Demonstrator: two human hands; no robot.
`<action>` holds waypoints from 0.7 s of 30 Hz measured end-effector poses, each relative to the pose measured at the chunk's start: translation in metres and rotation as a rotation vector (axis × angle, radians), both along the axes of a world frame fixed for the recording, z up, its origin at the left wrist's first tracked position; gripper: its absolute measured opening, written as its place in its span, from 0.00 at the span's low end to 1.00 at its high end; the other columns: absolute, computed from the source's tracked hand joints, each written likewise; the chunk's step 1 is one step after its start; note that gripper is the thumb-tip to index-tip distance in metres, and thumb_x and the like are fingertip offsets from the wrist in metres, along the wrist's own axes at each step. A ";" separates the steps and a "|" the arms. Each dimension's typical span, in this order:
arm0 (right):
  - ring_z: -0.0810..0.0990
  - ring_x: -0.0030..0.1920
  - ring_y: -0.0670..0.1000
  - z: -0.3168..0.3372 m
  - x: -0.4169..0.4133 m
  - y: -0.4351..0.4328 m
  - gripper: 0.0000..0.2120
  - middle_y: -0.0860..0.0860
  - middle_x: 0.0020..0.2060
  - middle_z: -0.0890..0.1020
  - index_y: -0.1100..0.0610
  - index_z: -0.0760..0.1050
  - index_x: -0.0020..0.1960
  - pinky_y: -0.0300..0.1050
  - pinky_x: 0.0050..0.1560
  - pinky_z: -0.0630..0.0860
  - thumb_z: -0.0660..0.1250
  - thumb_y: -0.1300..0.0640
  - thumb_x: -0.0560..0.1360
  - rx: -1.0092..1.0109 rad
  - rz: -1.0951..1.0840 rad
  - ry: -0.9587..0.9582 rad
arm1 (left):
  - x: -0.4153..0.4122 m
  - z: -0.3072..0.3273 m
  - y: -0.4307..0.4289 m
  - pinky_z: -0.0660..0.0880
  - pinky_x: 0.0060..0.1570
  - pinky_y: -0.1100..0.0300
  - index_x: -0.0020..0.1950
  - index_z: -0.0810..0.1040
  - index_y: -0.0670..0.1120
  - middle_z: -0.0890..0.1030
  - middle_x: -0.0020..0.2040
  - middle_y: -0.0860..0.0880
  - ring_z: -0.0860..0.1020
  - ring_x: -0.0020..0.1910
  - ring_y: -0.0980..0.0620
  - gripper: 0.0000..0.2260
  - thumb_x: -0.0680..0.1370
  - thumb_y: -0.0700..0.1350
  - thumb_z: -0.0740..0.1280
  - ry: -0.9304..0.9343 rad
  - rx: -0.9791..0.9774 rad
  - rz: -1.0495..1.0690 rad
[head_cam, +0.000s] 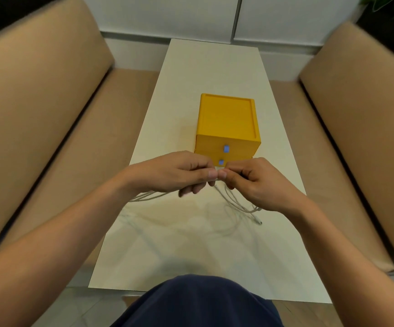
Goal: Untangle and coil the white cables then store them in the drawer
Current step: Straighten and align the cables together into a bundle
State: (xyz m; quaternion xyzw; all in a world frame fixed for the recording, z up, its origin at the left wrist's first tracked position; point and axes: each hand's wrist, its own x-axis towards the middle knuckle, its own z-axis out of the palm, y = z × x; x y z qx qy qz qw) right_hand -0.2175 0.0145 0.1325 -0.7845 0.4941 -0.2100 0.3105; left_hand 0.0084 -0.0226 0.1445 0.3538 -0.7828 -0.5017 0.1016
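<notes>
Thin white cables (pixel 232 201) hang in loose strands over the white table (pixel 210 74), with one plug end (pixel 258 221) lying at the right. My left hand (pixel 179 172) and my right hand (pixel 252 182) meet thumb to thumb just above the table, and both pinch the cables between thumb and fingers. Strands trail down to the left and right beneath the hands. Right behind the hands stands a yellow drawer box (pixel 226 123) with two blue handles (pixel 226 148), both drawers closed.
Tan sofas (pixel 49 109) flank the narrow table on the left and the right (pixel 361 119). A white wall closes off the far end. My dark-clad knee (pixel 198 303) sits at the table's near edge.
</notes>
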 end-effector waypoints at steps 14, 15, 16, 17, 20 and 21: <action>0.84 0.43 0.58 -0.016 -0.064 -0.022 0.13 0.52 0.42 0.87 0.49 0.82 0.59 0.51 0.51 0.77 0.66 0.61 0.78 -0.156 -0.194 0.493 | 0.007 -0.003 0.005 0.64 0.33 0.65 0.43 0.81 0.50 0.71 0.31 0.57 0.66 0.31 0.57 0.11 0.84 0.50 0.66 0.020 -0.091 0.090; 0.83 0.43 0.59 -0.008 -0.068 -0.023 0.12 0.52 0.42 0.86 0.51 0.81 0.59 0.52 0.52 0.73 0.66 0.61 0.78 -0.368 -0.248 0.539 | 0.004 -0.003 0.005 0.64 0.33 0.65 0.43 0.81 0.49 0.72 0.31 0.57 0.67 0.31 0.58 0.11 0.84 0.49 0.66 0.032 -0.090 0.106; 0.82 0.43 0.60 -0.002 -0.068 -0.021 0.10 0.52 0.42 0.86 0.52 0.80 0.58 0.54 0.53 0.70 0.66 0.61 0.79 -0.548 -0.303 0.547 | 0.002 -0.003 0.004 0.64 0.32 0.66 0.43 0.81 0.48 0.71 0.30 0.57 0.67 0.30 0.58 0.11 0.84 0.49 0.66 0.046 -0.092 0.121; 0.81 0.42 0.59 0.002 -0.067 -0.019 0.08 0.51 0.42 0.85 0.53 0.80 0.57 0.55 0.53 0.68 0.66 0.61 0.80 -0.669 -0.349 0.534 | 0.000 -0.002 0.003 0.64 0.32 0.66 0.43 0.81 0.48 0.71 0.30 0.58 0.67 0.30 0.59 0.11 0.84 0.48 0.66 0.056 -0.095 0.134; 0.79 0.57 0.57 -0.006 -0.069 -0.019 0.20 0.50 0.58 0.83 0.48 0.73 0.71 0.58 0.64 0.64 0.66 0.48 0.80 -0.448 -0.271 0.727 | -0.001 0.000 -0.003 0.64 0.32 0.67 0.43 0.81 0.49 0.72 0.29 0.59 0.67 0.30 0.59 0.11 0.84 0.48 0.66 0.019 -0.138 0.127; 0.74 0.68 0.55 -0.011 -0.070 -0.017 0.33 0.49 0.70 0.76 0.45 0.63 0.78 0.60 0.72 0.61 0.67 0.39 0.77 -0.209 -0.197 0.801 | 0.000 0.000 -0.003 0.64 0.32 0.67 0.43 0.81 0.50 0.72 0.29 0.59 0.68 0.29 0.59 0.11 0.84 0.49 0.65 -0.015 -0.165 0.109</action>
